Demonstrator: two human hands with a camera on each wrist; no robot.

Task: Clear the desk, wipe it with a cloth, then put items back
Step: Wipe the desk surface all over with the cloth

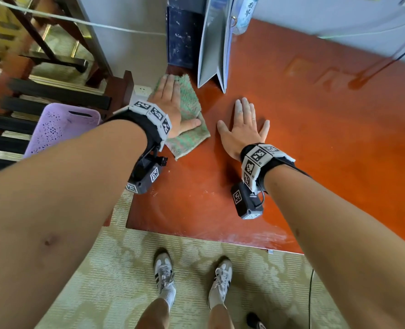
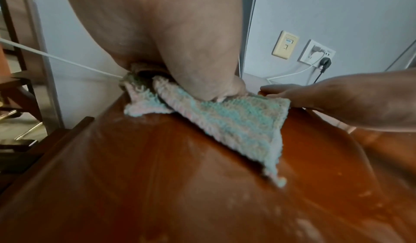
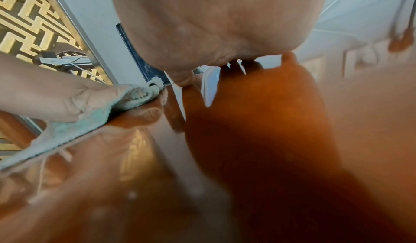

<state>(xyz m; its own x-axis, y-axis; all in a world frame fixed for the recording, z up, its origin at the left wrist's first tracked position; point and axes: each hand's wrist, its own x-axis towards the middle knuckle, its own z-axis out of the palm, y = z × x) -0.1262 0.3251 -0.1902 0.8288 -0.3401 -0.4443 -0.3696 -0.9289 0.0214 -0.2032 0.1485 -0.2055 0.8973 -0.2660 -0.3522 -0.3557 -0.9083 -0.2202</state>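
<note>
the glossy red-brown wooden desk (image 1: 291, 138) fills most of the head view, pale smears showing near its front edge. a grey folder (image 1: 214, 43) stands open at the back left, its top cut off (so clearing looks unfinished). the fuzzy green-and-pink cloth (image 1: 187, 100) lies flat on the desk's left corner under the left hand (image 1: 173, 105), fingers straight, pressing it down to wipe. the right hand (image 1: 244, 124) rests splayed on bare wood just beside it, grasping nothing, likely as a brace. both wrist views are blurred.
</note>
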